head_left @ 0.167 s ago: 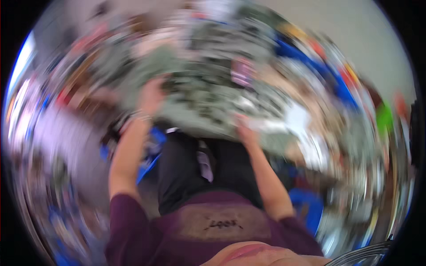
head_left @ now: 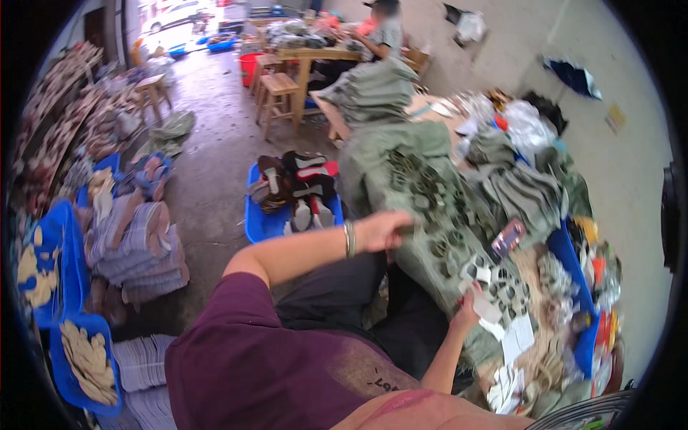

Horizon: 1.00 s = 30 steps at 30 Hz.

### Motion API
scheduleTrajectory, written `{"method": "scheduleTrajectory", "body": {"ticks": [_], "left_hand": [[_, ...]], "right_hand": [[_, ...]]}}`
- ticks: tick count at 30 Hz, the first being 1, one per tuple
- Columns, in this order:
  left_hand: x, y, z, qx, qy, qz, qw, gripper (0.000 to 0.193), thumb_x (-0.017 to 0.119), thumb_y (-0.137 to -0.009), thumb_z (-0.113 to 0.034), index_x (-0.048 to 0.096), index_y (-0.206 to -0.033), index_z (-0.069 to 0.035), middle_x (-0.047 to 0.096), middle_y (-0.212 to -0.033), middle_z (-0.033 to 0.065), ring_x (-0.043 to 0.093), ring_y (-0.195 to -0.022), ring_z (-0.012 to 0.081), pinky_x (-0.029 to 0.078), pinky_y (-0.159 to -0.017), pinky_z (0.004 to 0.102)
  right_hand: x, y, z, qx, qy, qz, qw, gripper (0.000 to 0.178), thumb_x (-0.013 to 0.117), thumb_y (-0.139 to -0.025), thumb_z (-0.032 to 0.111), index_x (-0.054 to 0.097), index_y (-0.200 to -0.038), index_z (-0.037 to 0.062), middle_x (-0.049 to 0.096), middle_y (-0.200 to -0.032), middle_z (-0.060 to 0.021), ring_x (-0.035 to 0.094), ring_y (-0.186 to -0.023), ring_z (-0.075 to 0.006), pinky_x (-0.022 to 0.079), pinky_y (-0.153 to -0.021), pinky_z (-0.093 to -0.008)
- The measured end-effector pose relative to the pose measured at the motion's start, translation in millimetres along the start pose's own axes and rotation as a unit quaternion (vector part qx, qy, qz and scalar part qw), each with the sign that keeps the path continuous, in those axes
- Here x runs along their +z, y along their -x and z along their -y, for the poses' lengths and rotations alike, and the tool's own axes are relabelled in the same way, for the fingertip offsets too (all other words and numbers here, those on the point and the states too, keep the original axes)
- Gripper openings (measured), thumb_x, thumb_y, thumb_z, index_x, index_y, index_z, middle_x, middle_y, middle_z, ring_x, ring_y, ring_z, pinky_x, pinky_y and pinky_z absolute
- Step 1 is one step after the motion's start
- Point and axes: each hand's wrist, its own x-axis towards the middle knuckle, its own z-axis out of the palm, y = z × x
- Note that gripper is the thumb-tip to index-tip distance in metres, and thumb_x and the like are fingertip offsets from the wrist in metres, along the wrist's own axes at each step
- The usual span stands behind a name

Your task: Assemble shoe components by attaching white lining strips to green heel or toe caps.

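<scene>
My left hand (head_left: 381, 231), with a bracelet at the wrist, reaches across to the near edge of a grey-green cloth (head_left: 419, 269). Its fingers are closed, and a small dark piece seems to show at their tips; I cannot make out what it is. Several dark green cut-out pieces (head_left: 423, 183) lie on the cloth beyond it. Lower right, my right hand (head_left: 466, 312) pinches a small white flat piece (head_left: 488, 309). Beside it are white-and-dark cut-outs (head_left: 510, 290) and a white sheet (head_left: 517, 339). A phone in a patterned case (head_left: 508, 238) lies farther right.
A blue bin of shoes (head_left: 259, 223) stands on the floor left of the table. Stacked striped material (head_left: 140, 247) and blue bins of beige pieces (head_left: 107, 365) are far left. Folded green cloth (head_left: 376, 89) is piled at the far end. Another person (head_left: 387, 36) sits behind wooden stools (head_left: 278, 87).
The view has swung and steadied from a blur, so the table now lies to the right. My left arm now reaches rightward across my body; my right hand is lower right with the white piece.
</scene>
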Motion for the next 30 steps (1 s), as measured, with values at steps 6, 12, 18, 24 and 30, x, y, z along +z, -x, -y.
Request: {"method": "scheduleTrajectory", "body": {"ticks": [6, 12, 18, 24, 30], "left_hand": [[-30, 92, 126, -0.174, 0.114, -0.036, 0.977, 0.031, 0.058, -0.089, -0.038, 0.063, -0.099, -0.009, 0.061, -0.079, -0.0028, 0.052, -0.062, 0.0059, 0.042, -0.053, 0.018], [-27, 87, 155, -0.174, 0.028, 0.016, 0.984, 0.027, 0.056, -0.092, -0.03, 0.06, -0.108, -0.009, 0.058, -0.086, -0.0064, 0.049, -0.068, 0.0033, 0.04, -0.06, 0.018], [-31, 88, 158, -0.217, -0.016, -0.01, 0.976, 0.032, 0.053, -0.092, -0.039, 0.055, -0.1, -0.009, 0.059, -0.087, 0.0008, 0.054, -0.068, 0.0091, 0.043, -0.057, 0.0208], [-32, 98, 160, -0.194, -0.036, -0.018, 0.98, 0.041, 0.047, -0.093, -0.044, 0.044, -0.111, -0.007, 0.059, -0.094, 0.01, 0.061, -0.073, 0.0179, 0.049, -0.061, 0.026], [-34, 101, 163, -0.167, -0.059, -0.009, 0.984, 0.04, 0.041, -0.094, -0.046, 0.049, -0.102, -0.008, 0.06, -0.093, 0.009, 0.061, -0.075, 0.0159, 0.048, -0.064, 0.0262]], "right_hand": [[11, -1, 20, -0.031, -0.039, 0.01, 0.999, 0.041, 0.053, -0.087, 0.003, 0.049, -0.127, 0.0018, 0.051, -0.076, 0.0017, 0.042, -0.057, -0.005, 0.035, -0.051, -0.02], [-29, 7, 72, -0.115, 0.026, -0.105, 0.987, 0.057, 0.044, -0.081, -0.005, 0.037, -0.137, 0.0057, 0.049, -0.077, 0.0009, 0.039, -0.06, -0.0072, 0.033, -0.055, -0.0202], [-97, 13, 131, -0.197, -0.076, -0.275, 0.938, 0.054, 0.059, -0.086, 0.006, 0.036, -0.136, 0.0051, 0.046, -0.069, 0.0003, 0.041, -0.062, -0.0088, 0.033, -0.057, -0.0216], [-90, 28, 148, -0.228, -0.042, -0.296, 0.927, 0.055, 0.058, -0.088, 0.011, 0.034, -0.137, 0.004, 0.041, -0.069, -0.0007, 0.04, -0.066, -0.0107, 0.034, -0.06, -0.0247], [-50, 35, 158, -0.246, -0.074, -0.214, 0.942, 0.055, 0.055, -0.089, 0.005, 0.032, -0.138, 0.0048, 0.045, -0.069, -0.0019, 0.042, -0.065, -0.0106, 0.034, -0.06, -0.0222]]}}
